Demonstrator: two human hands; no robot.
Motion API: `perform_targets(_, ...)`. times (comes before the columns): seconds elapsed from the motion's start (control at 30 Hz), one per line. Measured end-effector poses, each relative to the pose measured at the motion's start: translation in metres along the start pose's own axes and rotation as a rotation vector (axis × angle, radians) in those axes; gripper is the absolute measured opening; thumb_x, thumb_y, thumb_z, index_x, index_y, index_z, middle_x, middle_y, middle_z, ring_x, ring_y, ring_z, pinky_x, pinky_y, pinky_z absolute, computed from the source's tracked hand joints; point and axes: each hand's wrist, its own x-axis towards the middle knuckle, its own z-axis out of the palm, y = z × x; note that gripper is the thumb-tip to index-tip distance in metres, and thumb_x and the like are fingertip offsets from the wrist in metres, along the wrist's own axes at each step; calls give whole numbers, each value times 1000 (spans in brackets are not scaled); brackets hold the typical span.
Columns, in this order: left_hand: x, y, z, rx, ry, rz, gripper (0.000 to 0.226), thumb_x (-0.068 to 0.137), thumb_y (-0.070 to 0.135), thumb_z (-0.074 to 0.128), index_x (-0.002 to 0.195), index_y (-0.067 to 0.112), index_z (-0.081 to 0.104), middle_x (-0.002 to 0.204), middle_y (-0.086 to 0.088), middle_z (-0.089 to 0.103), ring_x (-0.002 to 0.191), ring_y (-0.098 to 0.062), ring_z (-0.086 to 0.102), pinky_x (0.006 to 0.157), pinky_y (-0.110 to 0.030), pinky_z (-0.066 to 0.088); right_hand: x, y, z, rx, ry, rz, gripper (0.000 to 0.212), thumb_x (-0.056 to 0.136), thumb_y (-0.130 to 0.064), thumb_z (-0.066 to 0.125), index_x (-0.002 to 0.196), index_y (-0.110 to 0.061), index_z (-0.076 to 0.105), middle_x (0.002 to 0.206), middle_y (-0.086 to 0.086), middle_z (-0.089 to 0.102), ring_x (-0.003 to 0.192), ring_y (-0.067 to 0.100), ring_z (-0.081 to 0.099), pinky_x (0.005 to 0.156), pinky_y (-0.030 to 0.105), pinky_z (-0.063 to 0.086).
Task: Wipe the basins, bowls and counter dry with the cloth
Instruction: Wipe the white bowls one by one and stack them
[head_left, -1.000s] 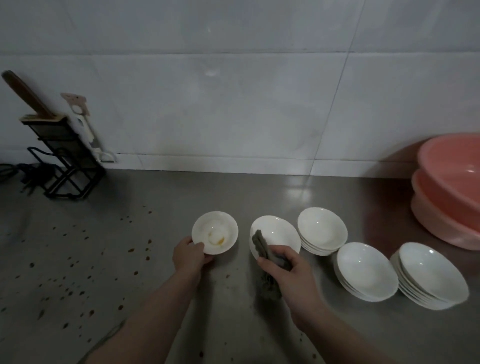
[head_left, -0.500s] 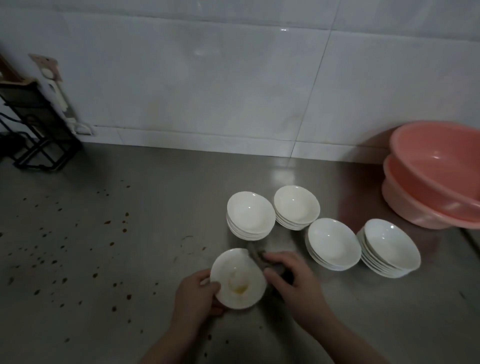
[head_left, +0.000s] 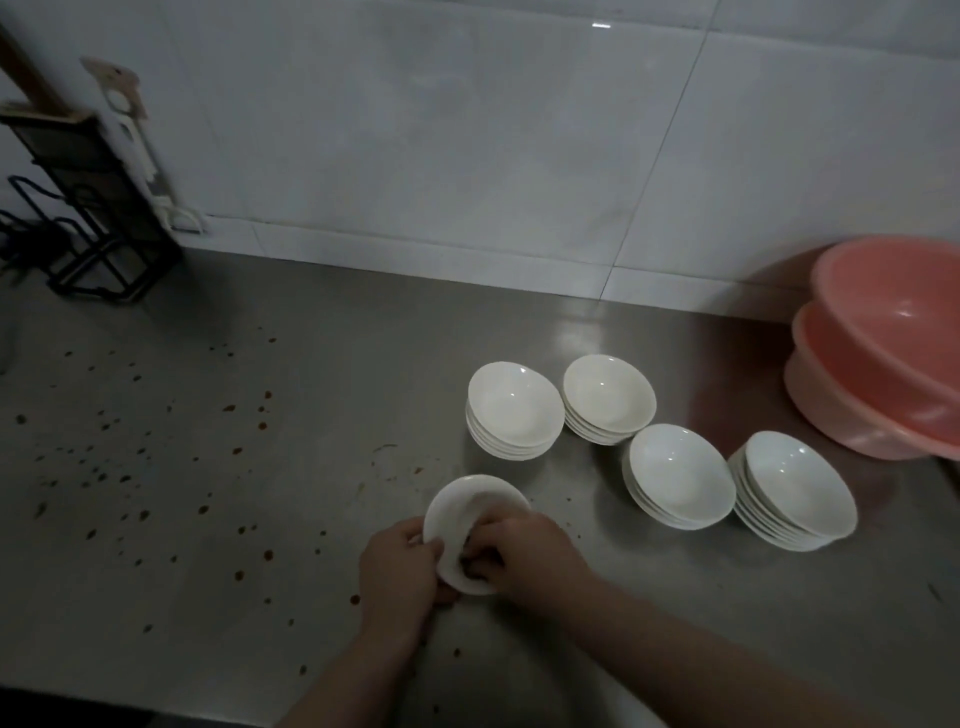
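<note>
- The tiled wall (head_left: 467, 130) filled the back of the scene, pale and glossy, with thin grout lines.
- The tabletop (head_left: 311, 364) was grey metal, spattered with small brown spots across its left half and near the front edge.
- Two pink basins (head_left: 883, 353) sat nested at the far right against the wall, partly cut off by the frame edge.
- A black rack (head_left: 88, 208) stood at the far left by the wall, with a white utensil (head_left: 130, 130) propped just beside it.
- Four stacks of white bowls stood between the basins and the hands: a back-left stack (head_left: 514, 410), a back-right stack (head_left: 608, 397), a middle stack (head_left: 678, 475) and a right stack (head_left: 795, 491). The stacks stood just beside one another, all upright.
- A single bowl (head_left: 462, 514) was near the front edge, tilted toward the person and apart from the stacks.
- The left hand (head_left: 397, 569) gripped that bowl's left rim, its thumb on the inside edge.
- The right hand (head_left: 524, 556) reached into the bowl with curled fingers, clamped on a dark cloth (head_left: 464, 553).
- The cloth was almost wholly hidden under those fingers; only a small dark patch showed inside the bowl.
</note>
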Motion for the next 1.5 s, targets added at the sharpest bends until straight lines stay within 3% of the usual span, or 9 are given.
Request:
perform_targets(0.2,-5,6,-2,-2,-36,12,42,84,-6,52,66,30,67,70,-12,70,60,-30,69,49,-41,58,9,4,9,-158,354,-16,27,61,-16,79,85,-17,67,87,2,59,61,20,57,44,23,39)
perform_targets(0.47,6,-3,-7,31,-25,19,29,83,0,58,71,25,67,71,-15,70,59,-32,70,55,-49,58,0,6,-11,-64,116,-132,21,78,-18,66,96,-25,75,110,-6,63,98,19,59,71,21,36)
perform_targets(0.63,4,-11,-11,120,-93,51,32,82,25,72,111,18,62,93,-3,72,73,-24,71,67,-43,58,-25,27,-30,392,642,193,19,74,-17,77,88,-28,71,97,-14,59,90,-3,55,78,6,39)
perform_targets(0.77,-11,-16,-9,550,189,560,47,72,42,74,113,25,58,106,6,54,93,-12,52,76,-28,42,-41,26,-28,788,759,484,18,78,-17,77,92,-26,69,94,-13,68,91,-2,61,81,14,46)
perform_targets(0.87,-17,-26,13,805,32,939,36,67,49,60,97,30,66,91,12,62,84,-12,56,73,-24,35,-45,22,-25,1082,748,607,15,80,-14,76,91,-23,70,86,-13,70,84,1,66,71,14,49)
perform_targets(1.0,-11,-27,26,953,-112,1036,28,72,44,53,88,29,70,79,13,63,69,-13,60,67,-22,35,-51,22,-26,1204,739,648,14,81,-14,75,92,-19,70,86,-9,70,81,1,66,66,13,49)
perform_targets(1.1,-13,-19,23,871,-48,946,30,81,39,48,86,27,75,78,13,65,69,-10,60,63,-23,45,-55,23,-30,1221,737,634,12,81,-15,75,91,-20,71,85,-9,72,78,2,67,65,13,50)
perform_targets(1.27,-22,31,4,-95,80,235,14,87,12,66,80,21,74,81,4,73,78,-14,64,70,-31,49,-51,22,-47,1368,745,585,16,82,-15,73,98,-17,73,95,2,74,94,20,70,89,38,54)
perform_targets(1.5,-28,63,-17,-861,-259,-342,28,95,17,48,111,-1,62,111,-19,68,100,-33,62,52,-37,59,-30,3,-70,1187,609,423,18,80,-11,74,94,-21,72,92,-4,74,92,14,69,89,37,55)
